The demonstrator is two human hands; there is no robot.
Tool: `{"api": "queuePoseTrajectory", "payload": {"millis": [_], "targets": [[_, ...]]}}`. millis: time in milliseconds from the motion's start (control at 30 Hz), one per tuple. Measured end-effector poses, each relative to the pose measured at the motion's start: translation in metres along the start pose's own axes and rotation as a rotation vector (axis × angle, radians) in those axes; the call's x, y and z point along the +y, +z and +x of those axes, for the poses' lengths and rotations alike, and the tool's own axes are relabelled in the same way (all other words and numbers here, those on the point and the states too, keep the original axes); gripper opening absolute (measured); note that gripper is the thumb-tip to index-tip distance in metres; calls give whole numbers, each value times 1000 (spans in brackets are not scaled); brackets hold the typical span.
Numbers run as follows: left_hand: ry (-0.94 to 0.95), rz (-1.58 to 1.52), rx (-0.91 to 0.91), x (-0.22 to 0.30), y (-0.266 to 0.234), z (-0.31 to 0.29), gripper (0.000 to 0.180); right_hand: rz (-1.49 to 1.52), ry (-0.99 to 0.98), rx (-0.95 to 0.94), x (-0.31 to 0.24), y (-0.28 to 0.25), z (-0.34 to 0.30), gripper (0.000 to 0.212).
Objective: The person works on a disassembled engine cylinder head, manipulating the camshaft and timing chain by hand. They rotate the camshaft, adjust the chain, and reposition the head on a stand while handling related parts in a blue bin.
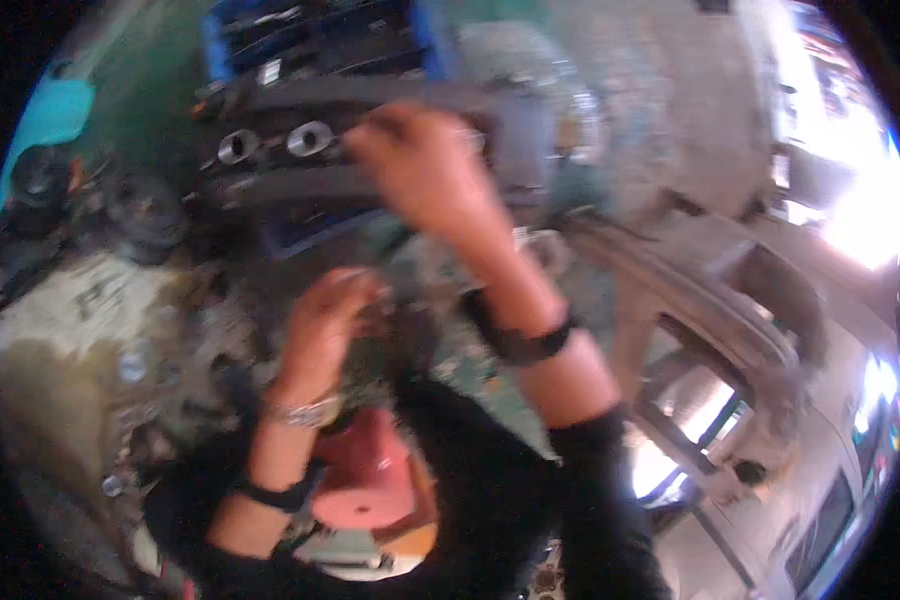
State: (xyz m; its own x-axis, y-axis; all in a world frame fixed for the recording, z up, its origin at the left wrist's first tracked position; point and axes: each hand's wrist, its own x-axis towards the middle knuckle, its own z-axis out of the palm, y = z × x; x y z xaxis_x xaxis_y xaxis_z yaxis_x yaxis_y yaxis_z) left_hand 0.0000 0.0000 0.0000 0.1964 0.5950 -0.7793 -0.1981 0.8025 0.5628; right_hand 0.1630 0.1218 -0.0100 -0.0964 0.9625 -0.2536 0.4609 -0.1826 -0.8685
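A dark metal engine block [300, 185], with a row of round openings, lies across the upper middle. Over its right half is my right hand [420, 165], blurred, its fingers bent together; whatever they hold is too smeared to make out. One bright metal ring [310, 138] rims an opening just left of that hand. A second ring [237, 147] sits farther left. Closer to my body, apart from the block, hovers my left hand [330, 310]. Its fingers look curled, but motion blur hides whether they grip anything.
A blue crate [430, 40] with dark parts stands behind the block. Dark round parts [145, 210] and a turquoise object [55, 110] lie at left. A red stool-like object [370, 475] is below me. At right sits a pale vehicle body [810, 420] with a worn frame.
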Motion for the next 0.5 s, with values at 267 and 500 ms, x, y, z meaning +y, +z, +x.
{"api": "queuePoseTrajectory", "payload": {"millis": [267, 500], "targets": [[138, -38, -137, 9, 8, -3, 31, -192, -87, -25, -35, -28, -36, 31], [435, -190, -296, 43, 21, -106, 41, -141, -283, -26, -119, -44, -144, 25]]}}
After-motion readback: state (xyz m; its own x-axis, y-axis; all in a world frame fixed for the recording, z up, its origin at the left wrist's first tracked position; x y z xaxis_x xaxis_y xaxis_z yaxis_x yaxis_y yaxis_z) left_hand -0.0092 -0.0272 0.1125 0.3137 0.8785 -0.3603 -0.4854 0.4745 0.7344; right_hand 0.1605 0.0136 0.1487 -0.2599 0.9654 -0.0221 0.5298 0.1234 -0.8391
